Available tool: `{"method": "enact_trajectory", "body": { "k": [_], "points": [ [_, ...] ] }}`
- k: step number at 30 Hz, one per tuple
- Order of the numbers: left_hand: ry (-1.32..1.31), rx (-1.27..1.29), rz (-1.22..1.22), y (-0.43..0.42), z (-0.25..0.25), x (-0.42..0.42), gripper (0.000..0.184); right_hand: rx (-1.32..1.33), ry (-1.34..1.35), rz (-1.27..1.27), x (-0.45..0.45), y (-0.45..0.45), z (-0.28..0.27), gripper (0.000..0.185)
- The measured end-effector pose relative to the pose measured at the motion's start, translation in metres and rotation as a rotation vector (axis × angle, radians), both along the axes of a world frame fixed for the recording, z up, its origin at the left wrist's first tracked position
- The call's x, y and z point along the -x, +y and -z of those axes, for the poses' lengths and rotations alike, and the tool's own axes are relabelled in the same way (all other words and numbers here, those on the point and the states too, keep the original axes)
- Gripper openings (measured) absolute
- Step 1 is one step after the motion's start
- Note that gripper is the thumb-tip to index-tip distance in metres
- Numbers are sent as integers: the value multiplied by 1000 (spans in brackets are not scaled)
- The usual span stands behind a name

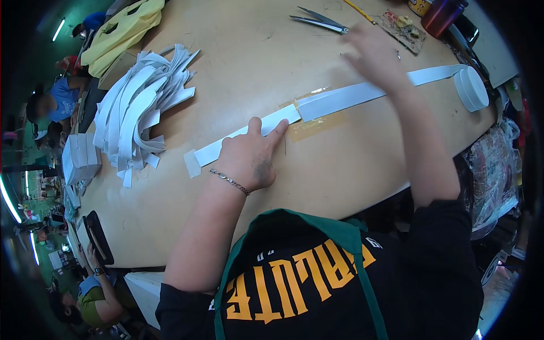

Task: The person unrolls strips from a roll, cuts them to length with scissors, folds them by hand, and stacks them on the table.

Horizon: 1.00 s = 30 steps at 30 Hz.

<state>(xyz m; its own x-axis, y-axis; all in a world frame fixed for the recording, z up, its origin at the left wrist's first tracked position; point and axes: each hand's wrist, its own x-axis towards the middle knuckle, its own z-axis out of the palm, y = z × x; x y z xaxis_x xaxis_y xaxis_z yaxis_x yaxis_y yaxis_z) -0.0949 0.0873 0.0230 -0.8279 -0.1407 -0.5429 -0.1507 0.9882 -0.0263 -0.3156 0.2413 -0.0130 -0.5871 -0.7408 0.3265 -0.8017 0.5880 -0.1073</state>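
Two hands (249, 158) — left on white strip (208, 153); red container's (442, 17) contents unclear.

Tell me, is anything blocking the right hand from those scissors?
Nothing visible is. The right hand, blurred, is right beside the scissors and hides part of them; I can't tell whether they touch. The white strip lies on the near side, not between.

On table (226, 226): strip pile (139, 107) left, 1 roll (475, 90) right, scissors (324, 22) behind, left of pencil (359, 11).
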Motion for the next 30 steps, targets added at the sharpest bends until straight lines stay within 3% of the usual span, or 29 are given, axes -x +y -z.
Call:
{"method": "enact_trajectory", "body": {
  "k": [1,3,6,9,12,15,18,20,23,25,27,28,30],
  "points": [
    [8,3,7,-1,1,-1,75,91,-92,-222,-24,-14,3,29],
    [54,-1,10,-1,2,-4,72,0,-434,-417,-70,-37,7,30],
    [211,-43,-39,-8,11,-17,63,-149,-532,-447,-82,-55,17,30],
    [441,-82,-121,-20,27,-33,52,-312,-636,-324,-83,-69,2,33],
    [606,-54,-150,-28,38,-37,45,-516,-567,-259,-88,-81,-10,35],
    [661,-39,-161,-33,42,-34,42,-520,-537,-186,-97,-87,-15,35],
    [633,-56,-186,-38,42,-32,37,-497,-641,-118,-103,-88,-19,28],
    [668,-113,-180,-43,46,-34,34,-392,-564,-202,-105,-84,-12,21],
    [942,-219,23,-55,55,-45,30,-204,-531,-348,-111,-71,3,12],
    [761,-545,2,-63,45,-58,25,-32,-525,-434,-126,-63,0,11],
    [664,-713,-21,-66,25,-75,17,-73,-667,-407,-143,-59,-20,16],
    [731,-655,15,-72,17,-87,16,-87,-742,-404,-146,-57,-26,18],
    [817,-597,-6,-101,-8,-106,15,182,-624,-475,-125,-43,-16,28]
  ]
}}
